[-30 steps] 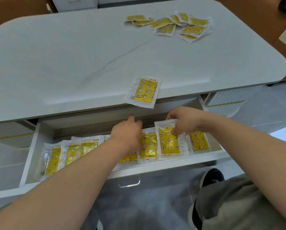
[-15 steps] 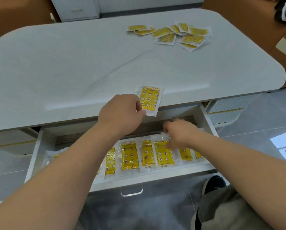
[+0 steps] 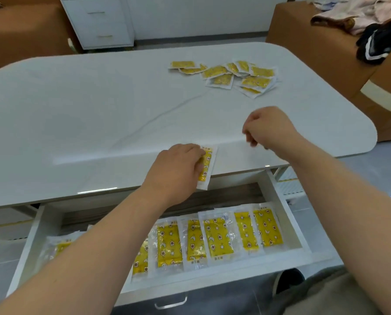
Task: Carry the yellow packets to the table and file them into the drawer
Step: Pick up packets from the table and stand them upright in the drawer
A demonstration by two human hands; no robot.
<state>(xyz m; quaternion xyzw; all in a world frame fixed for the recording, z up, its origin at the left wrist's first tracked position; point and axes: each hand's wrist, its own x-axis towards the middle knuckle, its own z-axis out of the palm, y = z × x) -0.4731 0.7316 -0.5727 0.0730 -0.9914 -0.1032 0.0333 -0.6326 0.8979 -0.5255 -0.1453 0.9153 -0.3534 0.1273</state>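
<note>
Table (image 3: pixel 99 114), left hand (image 3: pixel 178 171) holding packet (image 3: pixel 208 163)

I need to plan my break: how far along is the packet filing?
Done: a row of packets lies filed in the open drawer. In hand: the left hand covers a single packet at the table edge nearest the person, grip hidden; the right hand hovers empty, fingers curled. Left: the pile of packets on the far side.
</note>
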